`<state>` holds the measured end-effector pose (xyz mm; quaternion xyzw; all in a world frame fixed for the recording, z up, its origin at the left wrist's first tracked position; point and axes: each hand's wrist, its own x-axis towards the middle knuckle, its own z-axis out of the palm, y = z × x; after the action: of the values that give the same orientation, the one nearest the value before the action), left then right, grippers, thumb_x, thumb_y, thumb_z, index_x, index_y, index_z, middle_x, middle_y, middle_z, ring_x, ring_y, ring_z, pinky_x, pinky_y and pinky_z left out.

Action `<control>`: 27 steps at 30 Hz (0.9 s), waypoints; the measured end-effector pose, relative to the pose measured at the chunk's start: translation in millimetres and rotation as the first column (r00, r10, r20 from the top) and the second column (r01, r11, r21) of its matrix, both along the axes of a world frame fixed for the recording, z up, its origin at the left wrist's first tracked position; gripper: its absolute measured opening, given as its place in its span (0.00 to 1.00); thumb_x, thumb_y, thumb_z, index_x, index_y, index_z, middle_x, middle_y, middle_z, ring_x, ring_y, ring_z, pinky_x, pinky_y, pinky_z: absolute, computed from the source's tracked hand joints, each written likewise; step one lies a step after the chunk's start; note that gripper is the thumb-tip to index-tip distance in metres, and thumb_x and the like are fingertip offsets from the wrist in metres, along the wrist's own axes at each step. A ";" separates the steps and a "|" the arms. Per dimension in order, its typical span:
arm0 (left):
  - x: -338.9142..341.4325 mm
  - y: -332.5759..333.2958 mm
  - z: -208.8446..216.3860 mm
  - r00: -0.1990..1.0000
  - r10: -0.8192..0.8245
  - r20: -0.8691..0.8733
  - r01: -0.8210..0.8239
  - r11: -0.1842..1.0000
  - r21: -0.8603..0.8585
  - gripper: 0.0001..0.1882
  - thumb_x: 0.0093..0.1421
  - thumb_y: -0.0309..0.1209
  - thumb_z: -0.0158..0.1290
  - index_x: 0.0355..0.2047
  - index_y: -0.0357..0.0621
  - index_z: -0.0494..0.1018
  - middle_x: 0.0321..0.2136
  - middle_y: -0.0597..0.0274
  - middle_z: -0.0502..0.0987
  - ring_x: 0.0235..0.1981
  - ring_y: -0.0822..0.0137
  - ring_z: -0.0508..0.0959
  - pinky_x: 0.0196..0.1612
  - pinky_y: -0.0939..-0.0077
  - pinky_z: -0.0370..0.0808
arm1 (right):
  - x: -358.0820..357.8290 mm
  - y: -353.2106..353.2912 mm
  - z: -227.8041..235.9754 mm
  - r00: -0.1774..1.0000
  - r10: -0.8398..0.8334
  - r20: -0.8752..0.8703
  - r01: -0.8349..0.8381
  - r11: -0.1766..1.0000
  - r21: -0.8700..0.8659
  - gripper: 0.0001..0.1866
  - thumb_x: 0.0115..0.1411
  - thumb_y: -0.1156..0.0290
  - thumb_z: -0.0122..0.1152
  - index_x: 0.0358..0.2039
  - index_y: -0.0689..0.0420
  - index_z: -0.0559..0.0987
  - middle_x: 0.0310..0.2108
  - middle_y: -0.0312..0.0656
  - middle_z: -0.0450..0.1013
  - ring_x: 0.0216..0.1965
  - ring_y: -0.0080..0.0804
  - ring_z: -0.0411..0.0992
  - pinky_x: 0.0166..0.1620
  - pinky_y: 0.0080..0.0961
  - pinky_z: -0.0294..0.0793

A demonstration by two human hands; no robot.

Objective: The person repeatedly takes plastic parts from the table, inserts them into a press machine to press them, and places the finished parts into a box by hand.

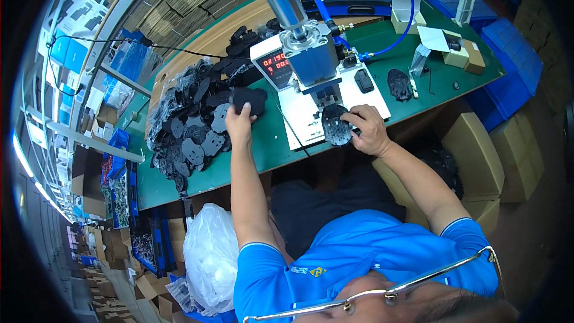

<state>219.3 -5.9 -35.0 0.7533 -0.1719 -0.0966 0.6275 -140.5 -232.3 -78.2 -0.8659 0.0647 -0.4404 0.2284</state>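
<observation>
My left hand (240, 121) grips a flat black plastic plate (250, 100) at the right edge of a big heap of similar black plates (197, 125). Under the head of a bench press (317, 63), my right hand (368, 130) pinches the edge of another black plate with slots and small holes (336, 125). That plate lies at the front edge of the press's white base (302, 128). Further right on the base is a small black block (363, 81).
Beyond the base, one more black plate (399, 84) lies on the green table (442, 84) near small open boxes (457, 54). A blue air hose (391, 45) runs to the press. A white plastic bag (210, 257) and a cardboard carton (478, 155) stand below the table.
</observation>
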 end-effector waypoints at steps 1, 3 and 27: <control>-16.7 10.7 -1.4 1.000 -0.010 -0.023 0.008 0.993 -0.118 0.17 0.75 0.26 0.66 0.61 0.35 0.80 0.50 0.58 0.87 0.43 0.66 0.88 0.41 0.67 0.89 | -0.9 -1.0 -0.9 1.000 -0.007 -0.002 0.007 1.000 0.007 0.24 0.49 0.74 0.79 0.51 0.52 0.90 0.47 0.44 0.81 0.48 0.50 0.80 0.55 0.46 0.78; -49.0 36.0 -3.4 0.999 -0.021 -0.044 0.010 0.973 -0.231 0.18 0.77 0.26 0.65 0.64 0.36 0.79 0.55 0.57 0.86 0.49 0.65 0.88 0.46 0.66 0.91 | -1.5 -0.1 0.4 1.000 -0.011 -0.001 0.011 1.000 0.003 0.24 0.50 0.74 0.78 0.51 0.52 0.90 0.47 0.44 0.81 0.48 0.50 0.80 0.55 0.46 0.78; -214.1 -25.4 7.9 0.165 -0.368 0.915 0.269 0.909 0.317 0.29 0.56 0.18 0.63 0.60 0.41 0.86 0.57 0.52 0.87 0.57 0.47 0.87 0.60 0.51 0.86 | -134.6 3.9 -11.0 0.988 -0.146 -0.045 0.151 0.894 0.421 0.17 0.63 0.83 0.73 0.52 0.60 0.88 0.48 0.47 0.83 0.51 0.43 0.83 0.56 0.33 0.81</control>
<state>5.3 -31.3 -27.2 0.6226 -0.6682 0.2486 0.3225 -275.1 -228.5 -89.2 -0.7909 0.2258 -0.4268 0.3761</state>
